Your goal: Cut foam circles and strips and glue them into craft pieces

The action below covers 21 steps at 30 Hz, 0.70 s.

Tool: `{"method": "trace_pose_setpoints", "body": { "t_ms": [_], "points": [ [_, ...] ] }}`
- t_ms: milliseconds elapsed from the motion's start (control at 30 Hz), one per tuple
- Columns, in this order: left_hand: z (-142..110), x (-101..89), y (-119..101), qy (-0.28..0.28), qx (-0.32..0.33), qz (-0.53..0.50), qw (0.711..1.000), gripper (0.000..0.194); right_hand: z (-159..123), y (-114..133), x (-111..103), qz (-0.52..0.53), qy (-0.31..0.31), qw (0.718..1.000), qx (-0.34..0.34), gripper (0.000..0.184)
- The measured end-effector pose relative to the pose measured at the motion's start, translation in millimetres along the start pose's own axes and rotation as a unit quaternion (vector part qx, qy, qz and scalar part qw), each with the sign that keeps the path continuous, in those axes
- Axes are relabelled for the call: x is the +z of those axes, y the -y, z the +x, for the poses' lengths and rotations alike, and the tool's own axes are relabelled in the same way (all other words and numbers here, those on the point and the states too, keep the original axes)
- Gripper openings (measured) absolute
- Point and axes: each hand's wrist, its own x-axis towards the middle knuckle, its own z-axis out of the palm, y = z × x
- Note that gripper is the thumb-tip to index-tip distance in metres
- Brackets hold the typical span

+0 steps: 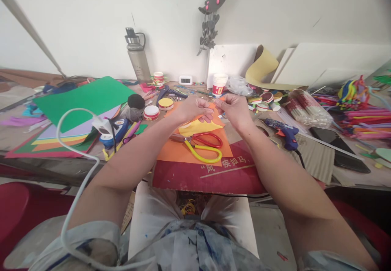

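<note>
Fingers (220, 105) pinched, right hand (233, 110): orange scrap (222, 98) | left hand (193, 110): can't tell | clear bag (323, 117): red-white bundles (302, 105)

Bright, diffuse light washes out the wall (171, 14); shadows stay faint, edges stretch, far right corner darkens.

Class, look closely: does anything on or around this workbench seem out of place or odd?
Yes: the white cable. From the white plug on the left, it loops over the bench's front edge and passes in front of the person's left sleeve, where it could perhaps snag.
</note>
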Motion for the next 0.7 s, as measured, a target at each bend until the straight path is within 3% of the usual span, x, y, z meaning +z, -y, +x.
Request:
{"method": "trace_pose_setpoints", "body": {
  "t_ms": [500,600,700],
  "points": [
    [5,-10.7,6,0.003,-0.014,0.034,0.999,0.037,17,4,-27,0.036,-0.056,0.998,-0.009,0.037],
    [5,-10.8,5,0.001,-0.016,0.041,0.999,0.038,17,5,-26,0.065,-0.043,0.997,-0.006,0.040],
    [4,-9.8,3,-0.003,-0.013,0.040,0.999,0.039,12,6,-17,0.089,0.010,0.996,0.017,0.048]
  ]
}}
